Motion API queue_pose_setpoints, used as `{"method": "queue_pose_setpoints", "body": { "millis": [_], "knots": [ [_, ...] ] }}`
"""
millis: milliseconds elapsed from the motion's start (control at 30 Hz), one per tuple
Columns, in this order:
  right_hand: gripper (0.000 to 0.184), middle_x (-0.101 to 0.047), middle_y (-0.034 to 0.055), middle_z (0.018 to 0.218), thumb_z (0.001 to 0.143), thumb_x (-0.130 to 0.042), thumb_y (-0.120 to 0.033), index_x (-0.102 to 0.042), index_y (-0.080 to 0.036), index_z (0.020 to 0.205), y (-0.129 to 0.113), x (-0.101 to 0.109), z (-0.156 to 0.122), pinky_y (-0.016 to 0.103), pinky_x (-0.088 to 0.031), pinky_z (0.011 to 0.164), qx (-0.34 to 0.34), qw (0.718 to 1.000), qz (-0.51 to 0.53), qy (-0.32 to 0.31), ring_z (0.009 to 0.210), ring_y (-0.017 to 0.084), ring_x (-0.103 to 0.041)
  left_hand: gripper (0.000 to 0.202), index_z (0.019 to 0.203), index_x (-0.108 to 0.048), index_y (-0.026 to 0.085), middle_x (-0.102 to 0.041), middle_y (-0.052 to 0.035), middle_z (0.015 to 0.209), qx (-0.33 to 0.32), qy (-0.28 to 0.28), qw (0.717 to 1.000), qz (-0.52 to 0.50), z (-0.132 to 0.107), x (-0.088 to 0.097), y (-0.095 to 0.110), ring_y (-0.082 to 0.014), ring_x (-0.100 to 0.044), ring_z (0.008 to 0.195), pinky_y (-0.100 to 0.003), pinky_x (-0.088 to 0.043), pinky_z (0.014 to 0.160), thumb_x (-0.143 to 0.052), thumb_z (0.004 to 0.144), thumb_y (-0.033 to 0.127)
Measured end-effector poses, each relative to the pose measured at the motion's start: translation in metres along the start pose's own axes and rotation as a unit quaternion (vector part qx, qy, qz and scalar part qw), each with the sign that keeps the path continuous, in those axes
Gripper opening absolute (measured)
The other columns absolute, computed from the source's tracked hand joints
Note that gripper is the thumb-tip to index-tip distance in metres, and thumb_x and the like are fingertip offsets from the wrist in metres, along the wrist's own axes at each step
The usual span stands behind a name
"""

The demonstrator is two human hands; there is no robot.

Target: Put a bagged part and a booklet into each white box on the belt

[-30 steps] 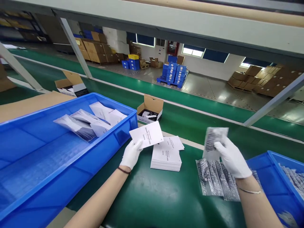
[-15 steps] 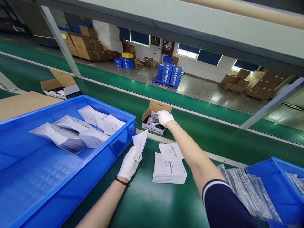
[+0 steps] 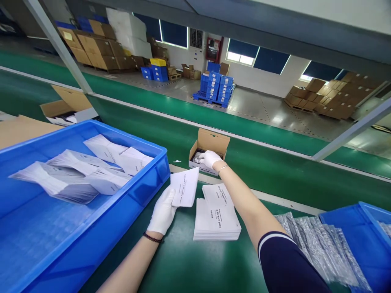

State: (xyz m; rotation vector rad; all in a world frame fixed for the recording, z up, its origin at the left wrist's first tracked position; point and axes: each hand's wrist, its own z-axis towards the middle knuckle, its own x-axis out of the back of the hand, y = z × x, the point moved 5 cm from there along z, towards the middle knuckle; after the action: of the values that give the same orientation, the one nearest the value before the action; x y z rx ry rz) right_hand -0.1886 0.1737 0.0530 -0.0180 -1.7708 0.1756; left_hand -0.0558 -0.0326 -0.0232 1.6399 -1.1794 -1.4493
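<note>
My left hand, in a white glove, pinches a white printed leaflet above the green table. To its right lies a stack of the same leaflets. My gloved right hand reaches out into a small open cardboard box on the conveyor and presses a grey packet down inside it. Its fingers are curled over the contents, which are mostly hidden.
A large blue bin with several white packets fills the left. Silvery bagged items lie at the right beside another blue bin. A second open box stands on the green belt further left.
My right hand carried the grey packet from the pile at the right to the small box and has pushed it further inside. The left hand's leaflet has turned to show its printed face.
</note>
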Motion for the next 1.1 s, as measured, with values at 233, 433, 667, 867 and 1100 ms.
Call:
{"method": "queue_pose_setpoints", "body": {
  "millis": [233,433,667,867,1100],
  "knots": [
    [0.044,-0.049,0.0106,0.140,0.095,-0.043,-0.028,-0.052,-0.020,0.137,0.049,0.058,-0.065,0.040,-0.040,0.104,-0.017,0.997,0.004,0.074,0.123,0.029,-0.050,0.053,0.131,-0.056,0.018,-0.062,-0.0106,0.117,-0.091,-0.016,0.981,0.168,0.032,-0.045,0.044,-0.0173,-0.061,0.080,-0.019,-0.046,0.052,-0.063,0.079,0.027],
    [0.041,-0.053,0.0062,0.138,0.095,-0.046,-0.037,-0.059,-0.021,0.130,0.097,0.096,-0.196,0.046,-0.038,0.110,-0.052,0.974,0.028,0.217,0.125,0.028,-0.049,0.064,0.147,-0.039,0.020,-0.060,-0.0141,0.124,-0.157,-0.050,0.894,0.417,0.107,-0.135,0.060,-0.0258,-0.062,0.092,-0.036,-0.049,0.085,-0.049,0.084,0.012],
    [0.036,-0.060,0.0049,0.129,0.091,-0.052,-0.042,-0.066,-0.025,0.119,0.123,0.055,-0.302,0.049,-0.040,0.109,-0.090,0.965,0.092,0.228,0.118,0.028,-0.056,0.046,0.134,-0.048,0.014,-0.063,-0.0229,0.110,-0.131,-0.137,0.780,0.596,0.125,-0.202,0.044,-0.0327,-0.062,0.088,-0.043,-0.046,0.078,-0.045,0.091,0.031],
    [0.034,-0.060,0.0094,0.128,0.091,-0.052,-0.037,-0.067,-0.019,0.115,0.126,0.022,-0.338,0.046,-0.042,0.107,-0.170,0.952,0.098,0.233,0.119,0.027,-0.055,0.041,0.126,-0.052,0.008,-0.040,-0.0287,0.136,-0.255,-0.171,0.628,0.715,0.097,-0.231,0.027,-0.0396,-0.048,0.115,-0.048,-0.040,0.088,-0.043,0.088,0.018],
    [0.022,-0.062,0.0076,0.123,0.091,-0.051,-0.026,-0.072,-0.021,0.092,0.093,-0.030,-0.349,0.041,-0.045,0.099,-0.191,0.975,0.037,0.110,0.117,0.025,-0.055,0.040,0.117,-0.061,0.011,-0.052,-0.0196,0.129,-0.387,-0.214,0.569,0.694,0.047,-0.238,0.039,-0.0362,-0.049,0.114,-0.045,-0.039,0.090,-0.036,0.094,0.032]
  ]
}}
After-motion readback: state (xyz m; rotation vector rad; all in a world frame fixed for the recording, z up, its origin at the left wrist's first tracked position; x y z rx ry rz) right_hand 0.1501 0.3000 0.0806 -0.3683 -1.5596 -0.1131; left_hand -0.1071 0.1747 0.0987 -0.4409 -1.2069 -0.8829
